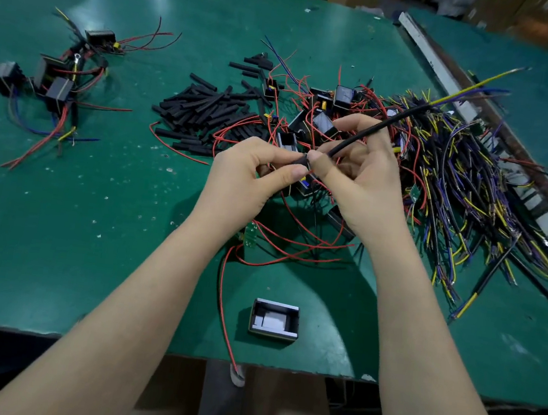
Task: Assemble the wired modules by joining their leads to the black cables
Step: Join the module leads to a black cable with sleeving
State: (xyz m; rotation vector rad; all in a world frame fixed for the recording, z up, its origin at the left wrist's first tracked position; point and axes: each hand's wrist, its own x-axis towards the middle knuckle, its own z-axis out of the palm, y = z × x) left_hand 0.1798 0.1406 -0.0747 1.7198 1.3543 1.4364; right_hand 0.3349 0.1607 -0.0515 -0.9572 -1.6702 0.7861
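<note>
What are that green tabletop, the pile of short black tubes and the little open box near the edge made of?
Tabletop: looks like a green rubber or vinyl mat, smooth with a soft sheen and pale scuffs.
Black tubes: probably matte plastic or rubber sleeving, dull, cut short and hollow-looking.
Box: seemingly moulded black plastic with straight, thin walls; the pale lining inside could be paper or foam, hard to tell.

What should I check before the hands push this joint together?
1. Black cable held by right hand: ok.
2. Left hand pinching the joint end at the fingers: ok.
3. Leads actually mated inside the pinch: cannot tell, hidden.
4. Cable's free end clear of the wire pile: ok, raised above it.
5. Heat-shrink tubes at hand: ok.
</note>
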